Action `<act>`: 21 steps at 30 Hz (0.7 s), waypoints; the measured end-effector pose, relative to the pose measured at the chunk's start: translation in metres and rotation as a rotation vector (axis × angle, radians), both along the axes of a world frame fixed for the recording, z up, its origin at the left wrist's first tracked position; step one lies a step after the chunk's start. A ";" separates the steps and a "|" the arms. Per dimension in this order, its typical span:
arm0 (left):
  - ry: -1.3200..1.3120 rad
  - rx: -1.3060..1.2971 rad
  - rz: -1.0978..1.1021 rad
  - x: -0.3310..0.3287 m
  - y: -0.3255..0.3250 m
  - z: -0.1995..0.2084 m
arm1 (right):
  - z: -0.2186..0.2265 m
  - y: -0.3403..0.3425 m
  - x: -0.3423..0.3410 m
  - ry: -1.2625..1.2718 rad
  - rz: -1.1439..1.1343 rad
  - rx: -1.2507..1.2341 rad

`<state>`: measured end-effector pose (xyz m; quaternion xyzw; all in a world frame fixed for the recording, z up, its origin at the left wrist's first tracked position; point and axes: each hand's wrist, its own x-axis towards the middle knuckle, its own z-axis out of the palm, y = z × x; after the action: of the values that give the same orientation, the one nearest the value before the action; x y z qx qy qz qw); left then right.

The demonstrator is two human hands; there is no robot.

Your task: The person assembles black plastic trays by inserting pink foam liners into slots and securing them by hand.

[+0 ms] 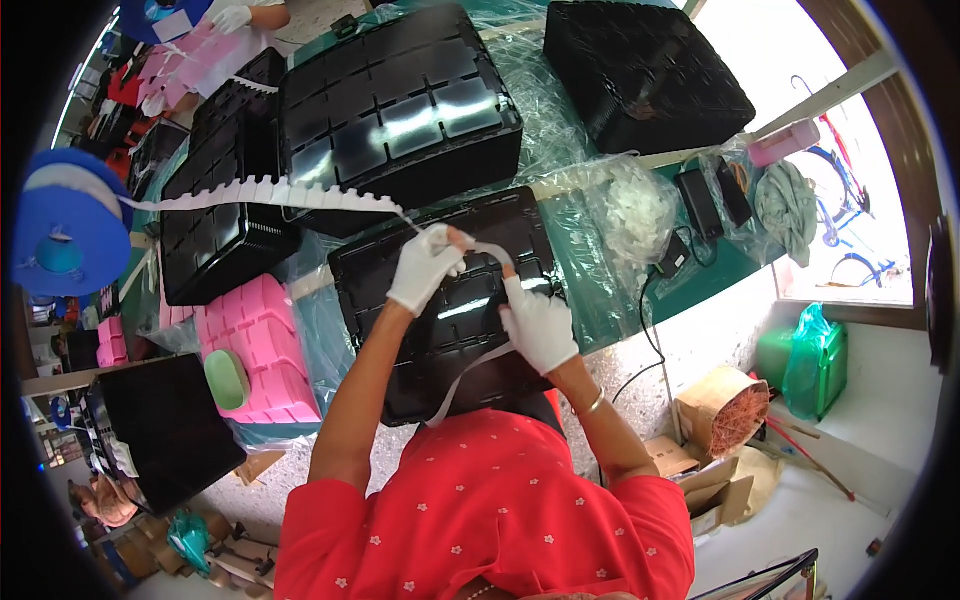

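My left hand [432, 268], in a white glove with bare-looking fingertips, pinches the end of a white strip [280, 194] edged with small tabs. That strip runs back to a blue reel [62, 222] at the far left. From the left fingertips a narrow pale band arches over to my right hand [540, 325], also gloved. Its index finger points up against the band while the other fingers curl in. Below the right hand the band's tail [465, 382] trails toward my body. Under both hands lies a black ribbed plastic crate [440, 345], its moulded base upward.
Large black crates [400, 110] stand behind, and another [645, 75] sits back right. Pink trays [265, 345] with a green oval dish [227, 380] lie left. A bag of white pieces [637, 212] and black adapters [698, 203] rest right. Another person's gloved hand [232, 18] shows far left.
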<state>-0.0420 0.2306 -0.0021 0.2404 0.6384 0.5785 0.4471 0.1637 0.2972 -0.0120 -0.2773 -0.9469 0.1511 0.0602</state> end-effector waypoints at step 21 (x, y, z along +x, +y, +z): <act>0.206 0.027 -0.091 -0.060 -0.185 0.067 | 0.072 -0.102 -0.110 0.222 0.048 -1.539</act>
<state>-0.1016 0.0454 0.0651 0.3334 0.6615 0.5384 0.4017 0.0536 0.1954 0.0601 -0.2037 -0.5698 0.7940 -0.0580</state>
